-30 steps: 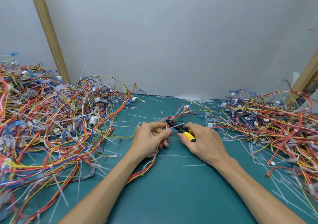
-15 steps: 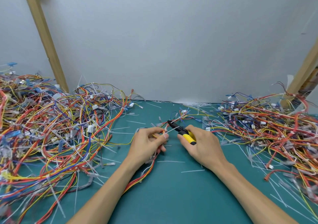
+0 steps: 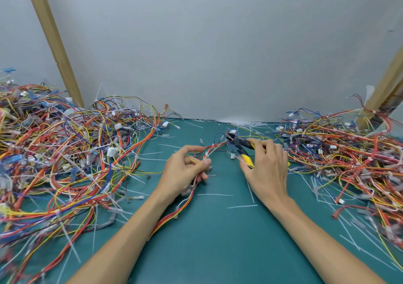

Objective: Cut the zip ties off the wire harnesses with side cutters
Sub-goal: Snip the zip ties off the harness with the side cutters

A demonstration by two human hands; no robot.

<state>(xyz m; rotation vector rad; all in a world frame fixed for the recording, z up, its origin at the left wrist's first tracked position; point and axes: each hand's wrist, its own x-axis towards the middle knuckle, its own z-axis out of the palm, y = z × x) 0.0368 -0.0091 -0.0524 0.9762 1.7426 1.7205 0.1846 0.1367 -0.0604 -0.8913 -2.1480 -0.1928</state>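
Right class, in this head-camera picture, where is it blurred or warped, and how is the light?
Head view, centre: the cutters in the right hand are motion-smeared. Head view, edges: the wooden post leans from lens warp, the left wire pile goes soft. Head view: even light, faint shadows, no glare.

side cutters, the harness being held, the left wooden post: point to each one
side cutters (image 3: 247, 161) head view, yellow handle
harness (image 3: 169, 219) head view, bundle trailing toward the camera
left wooden post (image 3: 55, 43) head view, middle of its length

Two hands: left hand (image 3: 185, 172), right hand (image 3: 269, 170). One side cutters (image 3: 245, 151), one held harness (image 3: 214, 146). Two harness heaps: left heap (image 3: 65, 153), right heap (image 3: 349, 153). Two wooden posts: left post (image 3: 54, 43), right post (image 3: 383, 87).
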